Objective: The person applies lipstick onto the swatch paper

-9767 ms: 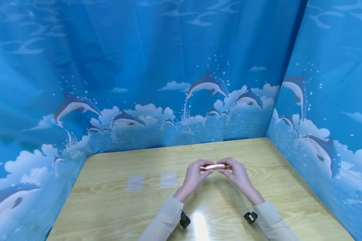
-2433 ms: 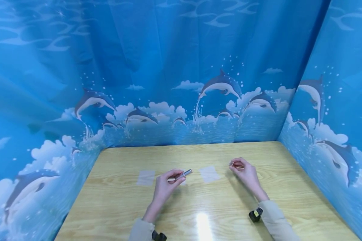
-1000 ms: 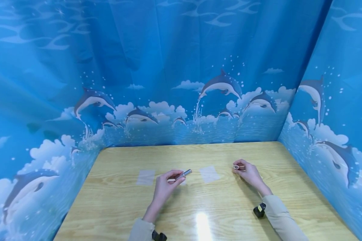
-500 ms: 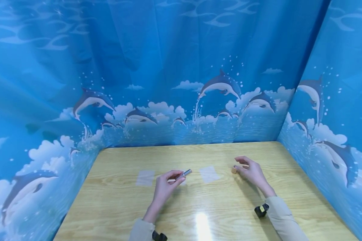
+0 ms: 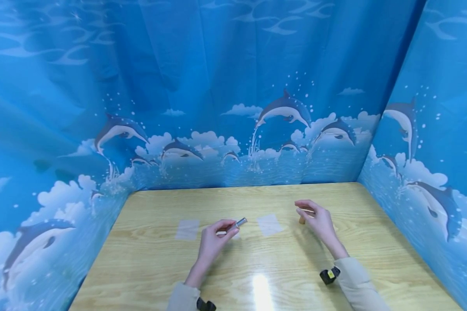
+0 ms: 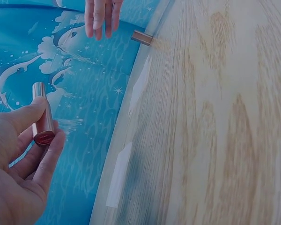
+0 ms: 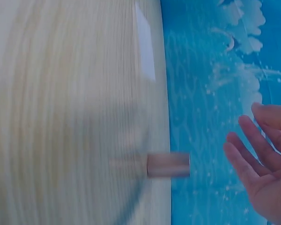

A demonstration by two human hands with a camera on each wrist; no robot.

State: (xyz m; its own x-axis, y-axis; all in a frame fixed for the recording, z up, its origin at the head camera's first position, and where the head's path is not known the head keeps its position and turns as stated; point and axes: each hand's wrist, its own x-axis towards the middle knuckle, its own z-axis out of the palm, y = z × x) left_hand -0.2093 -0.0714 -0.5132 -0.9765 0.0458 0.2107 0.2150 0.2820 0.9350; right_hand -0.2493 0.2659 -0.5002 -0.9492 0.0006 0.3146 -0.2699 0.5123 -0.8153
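My left hand pinches a metallic lipstick tube between thumb and fingers, above the table. In the left wrist view the lipstick shows a shiny rose-gold body and a dark red label on its near end. The lipstick's copper-coloured cap stands upright on the table at the right. Just above and beside the cap is my right hand, fingers loosely bent and holding nothing. The right wrist view shows a gap between the cap and the spread fingers of the right hand.
Translucent whitish squares lie flat on the wooden table: one at the left, one in the middle, and one mostly hidden behind the left hand. A blue dolphin-printed curtain borders the table's back and sides.
Earlier both hands held one object together; then they parted, the cap in the right hand. The right hand has set the cap upright and let go, shifting slightly left. The left hand stays still.
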